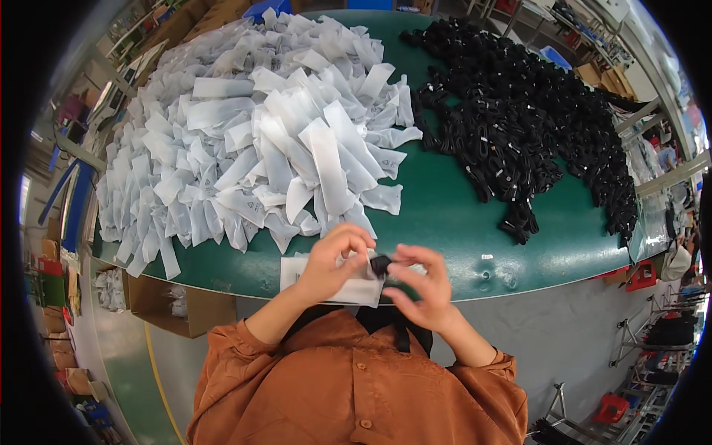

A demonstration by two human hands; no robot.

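A compact black bundle (380,265) sits at a whitish bag (360,291); my left fingers (348,236) curl, right fingers (420,256) spread; grip, I cannot tell.

White pouches (259,141), black cables (519,119), green table (434,211)

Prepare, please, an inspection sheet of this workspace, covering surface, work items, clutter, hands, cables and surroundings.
Surface: green table, glossy, with its near edge curved by the lens.
Work items: small black item between the hands; white pouch at the near edge; large heap of whitish bags on the left.
Clutter: one small white label, right of the hands.
Hands: left hand over the pouch, right hand at the black item; firmness of grip unclear.
Cables: heap of black coiled cords, right.
Surroundings: open cardboard box, lower left; red object, lower right.
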